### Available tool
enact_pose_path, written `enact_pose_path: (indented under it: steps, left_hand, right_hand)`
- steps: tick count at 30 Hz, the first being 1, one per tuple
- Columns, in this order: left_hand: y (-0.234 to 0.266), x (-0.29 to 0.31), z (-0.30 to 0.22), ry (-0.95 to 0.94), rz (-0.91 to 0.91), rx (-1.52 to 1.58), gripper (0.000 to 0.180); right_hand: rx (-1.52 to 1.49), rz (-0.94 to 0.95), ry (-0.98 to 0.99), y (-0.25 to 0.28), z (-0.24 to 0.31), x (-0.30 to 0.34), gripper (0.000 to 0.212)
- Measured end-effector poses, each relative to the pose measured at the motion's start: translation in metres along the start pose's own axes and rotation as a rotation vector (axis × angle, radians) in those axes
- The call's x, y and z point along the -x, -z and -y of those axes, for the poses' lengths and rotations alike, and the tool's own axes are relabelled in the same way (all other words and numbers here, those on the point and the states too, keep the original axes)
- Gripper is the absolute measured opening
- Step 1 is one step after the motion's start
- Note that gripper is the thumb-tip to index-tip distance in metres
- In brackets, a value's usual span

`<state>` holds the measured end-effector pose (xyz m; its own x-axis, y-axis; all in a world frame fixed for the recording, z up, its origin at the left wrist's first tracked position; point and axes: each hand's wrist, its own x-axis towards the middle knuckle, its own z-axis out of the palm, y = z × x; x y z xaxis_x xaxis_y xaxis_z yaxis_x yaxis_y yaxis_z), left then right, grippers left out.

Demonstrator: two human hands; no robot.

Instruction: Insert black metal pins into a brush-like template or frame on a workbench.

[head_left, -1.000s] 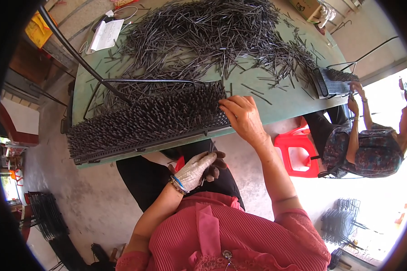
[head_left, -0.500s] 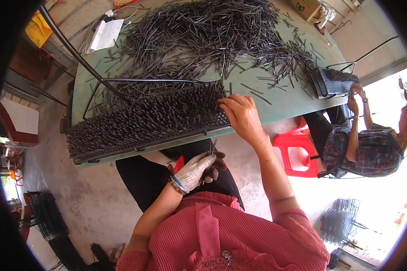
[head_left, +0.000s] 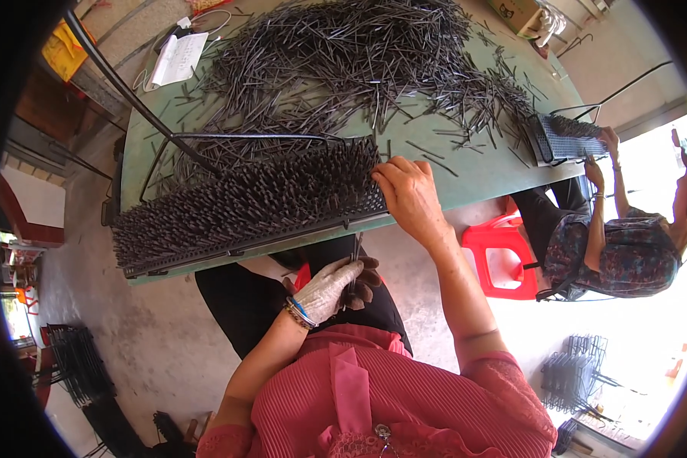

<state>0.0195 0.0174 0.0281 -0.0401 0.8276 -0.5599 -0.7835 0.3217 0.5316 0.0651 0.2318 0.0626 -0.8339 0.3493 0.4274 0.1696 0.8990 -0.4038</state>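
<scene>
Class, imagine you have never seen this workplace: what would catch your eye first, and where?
Most likely the great heap of thin dark sticks across the far side of the green table. Next comes the bristling dark rack at the near left edge, with the bare right hand at its right end. Right of that hand, a bright red stool stands on the floor.
</scene>
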Motion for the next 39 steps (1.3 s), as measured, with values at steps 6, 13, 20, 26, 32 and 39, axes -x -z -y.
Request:
enact_pose_path:
  steps: [6, 13, 20, 26, 32, 39]
  left_hand:
    - [0.006, -0.004, 0.004, -0.031, 0.032, 0.015, 0.031]
    - [0.002, -0.003, -0.001, -0.075, 0.036, -0.039, 0.032]
    - [-0.009, -0.012, -0.016, -0.106, 0.016, -0.041, 0.030]
    - [-0.002, -0.028, -0.009, -0.094, -0.091, 0.061, 0.029]
    - [-0.003, -0.025, -0.011, -0.088, -0.059, 0.007, 0.027]
    - [-0.008, -0.017, -0.018, -0.063, -0.065, -0.014, 0.028]
  right_hand:
    - [-0.003, -0.005, 0.011, -0.006, -0.004, 0.006, 0.012]
    - [-0.173, -0.165, -0.115, 0.016, -0.002, -0.002, 0.017]
    - [-0.424, -0.245, -0.226, 0.006, -0.013, -0.001, 0.018]
    - [-0.228, -0.191, -0.091, -0.007, -0.016, 0.006, 0.020]
    - [-0.083, -0.199, 0.035, -0.017, -0.018, 0.012, 0.020]
    - [-0.099, -0.288, -0.069, -0.027, -0.015, 0.018, 0.022]
